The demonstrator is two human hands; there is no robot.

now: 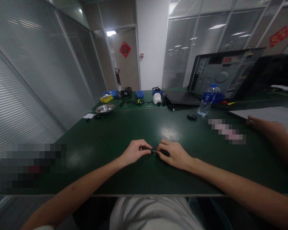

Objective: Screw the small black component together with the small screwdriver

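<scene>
At the middle of the green table, my left hand [136, 151] pinches a small dark piece [152, 150] between thumb and fingertips. A thin pale rod [155, 151] bridges the short gap from that piece to my right hand [174, 154]. My right hand is closed, its thumb and fingers pressed on the rod's other end. The fingers partly cover both things, and their exact kind is too small to make out. Both hands rest low over the tabletop [124, 127], fingertips nearly meeting.
Another person's hand [268, 127] lies at the right by a pale flat sheet [283, 116]. Farther back stand a water bottle [206, 102], a black mouse [192, 117], an open computer case [216, 75], a metal bowl [105, 109] and a yellow tray [106, 98].
</scene>
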